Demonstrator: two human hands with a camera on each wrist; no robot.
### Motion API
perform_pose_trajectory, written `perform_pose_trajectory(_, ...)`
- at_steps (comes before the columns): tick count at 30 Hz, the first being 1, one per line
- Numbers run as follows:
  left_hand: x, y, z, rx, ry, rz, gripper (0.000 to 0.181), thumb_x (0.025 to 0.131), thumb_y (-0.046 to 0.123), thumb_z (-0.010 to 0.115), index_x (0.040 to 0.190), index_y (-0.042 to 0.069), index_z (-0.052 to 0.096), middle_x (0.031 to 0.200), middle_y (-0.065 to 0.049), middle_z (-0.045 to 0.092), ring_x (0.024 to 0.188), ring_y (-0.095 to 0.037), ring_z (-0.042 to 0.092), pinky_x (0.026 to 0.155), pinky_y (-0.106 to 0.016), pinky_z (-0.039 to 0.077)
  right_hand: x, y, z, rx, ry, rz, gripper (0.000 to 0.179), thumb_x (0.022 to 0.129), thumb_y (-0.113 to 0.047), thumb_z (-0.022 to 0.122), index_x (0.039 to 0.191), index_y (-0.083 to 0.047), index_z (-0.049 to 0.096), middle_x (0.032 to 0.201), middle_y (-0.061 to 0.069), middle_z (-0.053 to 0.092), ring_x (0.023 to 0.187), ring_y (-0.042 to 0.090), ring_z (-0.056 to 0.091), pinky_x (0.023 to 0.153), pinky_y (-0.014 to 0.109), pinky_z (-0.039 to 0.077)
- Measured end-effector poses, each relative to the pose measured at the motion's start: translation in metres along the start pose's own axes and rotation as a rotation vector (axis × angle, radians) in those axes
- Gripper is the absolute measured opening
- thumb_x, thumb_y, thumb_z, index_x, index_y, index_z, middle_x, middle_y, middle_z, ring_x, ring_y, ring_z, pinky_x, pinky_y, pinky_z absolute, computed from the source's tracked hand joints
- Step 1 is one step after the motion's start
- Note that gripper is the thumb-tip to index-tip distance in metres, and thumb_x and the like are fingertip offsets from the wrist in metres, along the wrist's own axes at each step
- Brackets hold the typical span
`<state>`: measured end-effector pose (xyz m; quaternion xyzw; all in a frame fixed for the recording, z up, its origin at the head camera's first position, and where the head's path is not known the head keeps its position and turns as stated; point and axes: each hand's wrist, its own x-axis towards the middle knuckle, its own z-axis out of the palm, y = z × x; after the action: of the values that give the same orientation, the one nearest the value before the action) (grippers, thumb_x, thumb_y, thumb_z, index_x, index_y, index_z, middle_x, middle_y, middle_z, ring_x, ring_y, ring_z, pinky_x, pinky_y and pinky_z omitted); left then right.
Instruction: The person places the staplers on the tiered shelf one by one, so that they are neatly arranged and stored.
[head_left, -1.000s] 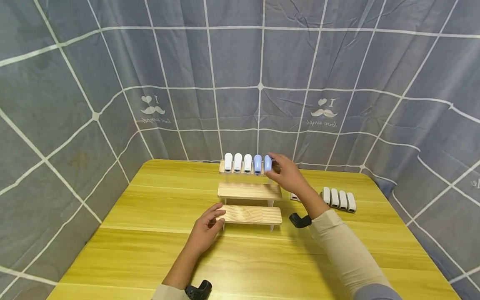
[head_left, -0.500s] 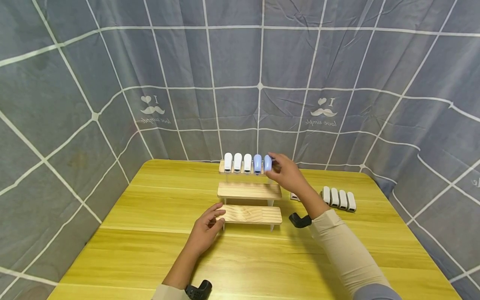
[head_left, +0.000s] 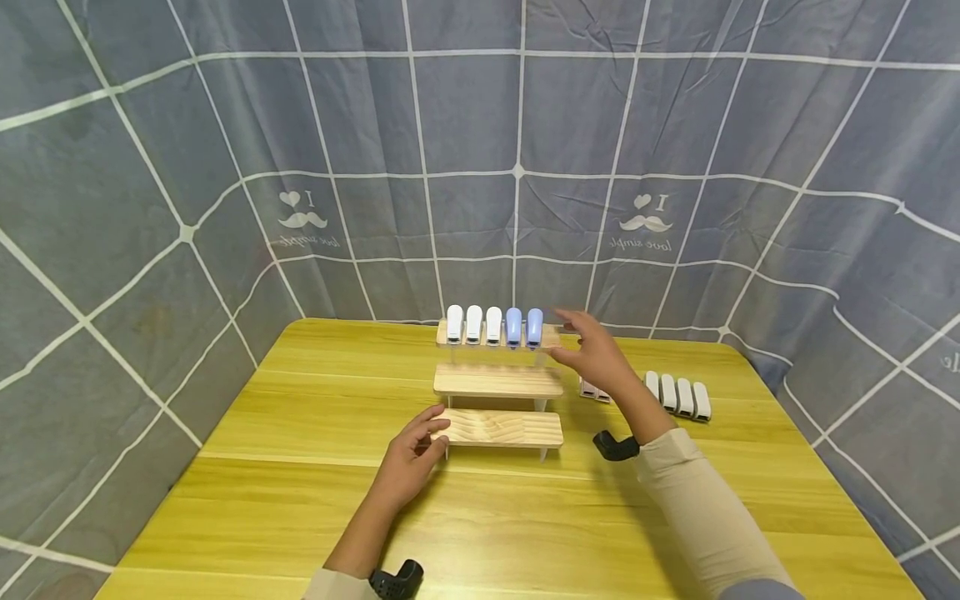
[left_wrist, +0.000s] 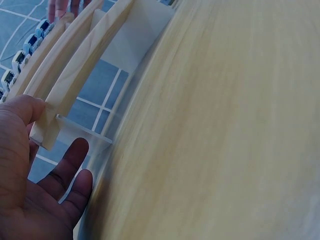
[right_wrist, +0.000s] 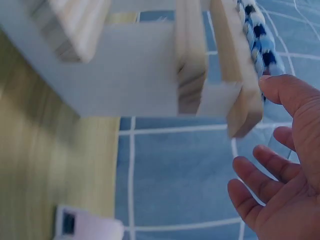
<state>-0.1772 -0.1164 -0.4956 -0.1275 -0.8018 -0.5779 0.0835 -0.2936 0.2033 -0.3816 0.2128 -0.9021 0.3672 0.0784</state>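
Rightmost blue device [head_left: 534, 327], lengthwise toward curtain [head_left: 472, 217], rounded end rearmost

seven white staplers [head_left: 474, 323], two blue staplers [head_left: 513, 326], two pinkish staplers [head_left: 587, 388] visible, three wooden shelves [head_left: 497, 381]

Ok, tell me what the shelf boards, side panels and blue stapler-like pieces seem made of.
Shelf boards: smooth pale wood, from the visible grain.
Side panels: perhaps frosted plastic, being whitish and grainless.
Blue stapler-like pieces: likely smooth plastic, evenly coloured with slight sheen.

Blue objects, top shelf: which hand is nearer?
Right. The right hand is just right of the blue objects; the left hand is at the left end of the lowest shelf.
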Motion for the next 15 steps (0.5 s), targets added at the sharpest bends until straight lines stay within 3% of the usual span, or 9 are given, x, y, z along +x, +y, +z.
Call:
perform_pose_trajectory(7,0.0,-0.002,0.002,-0.012,0.016,0.007,0.025,0.096,0.006,0.066,0.12,0.006,0.07,0.145,-0.006,0.052,0.101,-0.019,0.061,0.082,-0.028,0.05,-0.017,0.024,-0.004,-0.005,0.014,0.097,0.068,0.094,-0.021,0.071,0.152,-0.006,0.038,0.148,0.02,0.042,0.133,0.039,0.043,0.104,0.059,0.037)
perform_pose_trajectory(15,0.001,-0.001,0.002,-0.012,0.019,-0.012,0.026,0.095,0.004,0.066,0.121,0.004,0.069,0.146,-0.008,0.051,0.102,-0.02,0.06,0.083,-0.029,0.05,-0.036,0.056,-0.003,0.04,0.026,0.133,0.066,0.094,-0.019,0.07,0.151,-0.003,0.039,0.15,0.023,0.039,0.133,0.044,0.041,0.102,0.06,0.038)
